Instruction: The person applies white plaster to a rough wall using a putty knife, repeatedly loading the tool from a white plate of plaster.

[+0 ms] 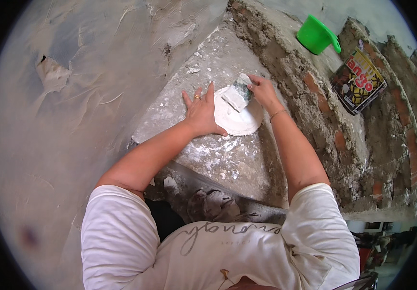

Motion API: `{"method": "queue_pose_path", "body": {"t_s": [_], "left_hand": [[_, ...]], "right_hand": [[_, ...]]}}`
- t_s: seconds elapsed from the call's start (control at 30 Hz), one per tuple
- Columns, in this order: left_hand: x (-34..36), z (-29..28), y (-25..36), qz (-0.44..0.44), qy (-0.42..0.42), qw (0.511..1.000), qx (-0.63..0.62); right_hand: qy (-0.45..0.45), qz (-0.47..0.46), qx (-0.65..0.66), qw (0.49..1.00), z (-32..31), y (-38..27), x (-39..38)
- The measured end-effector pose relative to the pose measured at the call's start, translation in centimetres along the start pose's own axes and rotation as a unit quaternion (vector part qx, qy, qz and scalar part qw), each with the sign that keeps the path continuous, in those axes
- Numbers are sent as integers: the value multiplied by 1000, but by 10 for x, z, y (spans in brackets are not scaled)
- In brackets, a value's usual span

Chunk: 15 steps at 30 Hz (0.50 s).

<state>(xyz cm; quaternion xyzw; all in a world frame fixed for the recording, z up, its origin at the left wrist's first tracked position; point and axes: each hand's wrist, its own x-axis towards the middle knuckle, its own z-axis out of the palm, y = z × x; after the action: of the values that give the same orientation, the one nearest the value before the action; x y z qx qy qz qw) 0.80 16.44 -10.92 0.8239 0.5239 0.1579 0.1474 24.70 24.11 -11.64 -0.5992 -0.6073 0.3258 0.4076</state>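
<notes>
Grips a pad (240,93) in the right hand (265,92), at the upper part of a white disc (240,124), flat on the slab (206,162). Braces the disc's left rim with the spread left hand (201,112), without clasping it. Could skid the disc across the powdery slab under too hard a push, or lose the pad through a loose pinch. Shows dark script on the shirt (228,251), upside down, and large red lettering on the pack (357,84), beside smaller print too fine to read.

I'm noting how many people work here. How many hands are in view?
2. The left hand is spread at the left edge of the round white disc; the right hand holds a grey-and-white piece over it.
</notes>
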Motion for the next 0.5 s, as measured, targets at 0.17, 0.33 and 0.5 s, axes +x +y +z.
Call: {"method": "queue_pose_path", "body": {"t_s": [0.17,0.33,0.5], "left_hand": [[1,0,-1,6,-2,1000,-14],[1,0,-5,15,-24,1000,-1],[-4,0,-18,32,-25,999,28]], "right_hand": [[-63,-21,-105,992,14,-11,-19],[13,-20,-167,986,-14,-13,-58],[149,2,-130,980,-53,-1,-85]]}}
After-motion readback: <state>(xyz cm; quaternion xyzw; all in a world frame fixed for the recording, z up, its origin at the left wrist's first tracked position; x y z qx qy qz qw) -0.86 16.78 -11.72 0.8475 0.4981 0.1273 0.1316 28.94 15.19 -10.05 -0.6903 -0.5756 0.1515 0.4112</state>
